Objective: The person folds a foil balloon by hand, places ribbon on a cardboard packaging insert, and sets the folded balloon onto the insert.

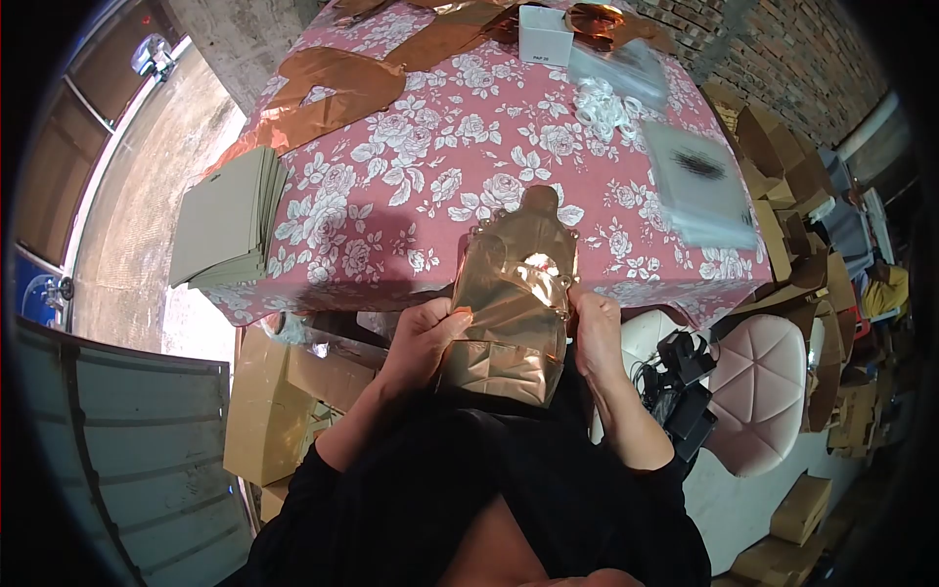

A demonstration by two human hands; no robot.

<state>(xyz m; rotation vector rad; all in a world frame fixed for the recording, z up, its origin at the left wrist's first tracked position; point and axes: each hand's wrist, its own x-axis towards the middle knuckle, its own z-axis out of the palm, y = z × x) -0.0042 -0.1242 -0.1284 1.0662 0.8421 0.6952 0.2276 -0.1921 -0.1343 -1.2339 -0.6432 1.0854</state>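
Observation:
Between my two hands is a flat, shiny gold foil balloon (516, 293), creased and with a fold across its lower part. A rounded tab at its top lies over the near edge of the table, and small tabs run along its sides. My left hand (427, 335) pinches the left edge, thumb on top. At the right edge, my right hand (595, 328) has its fingers closed on the foil, partly hidden from view. The lower end hangs in front of my dark clothing.
A table with a pink floral cloth (430, 161) carries grey cards (230, 220), copper foil shapes (328, 93), a white box (545, 37), white ribbon loops (603, 108) and clear plastic bags (699, 181). A padded chair (758, 391), black cables (670, 382) and cardboard boxes (264, 401) stand around.

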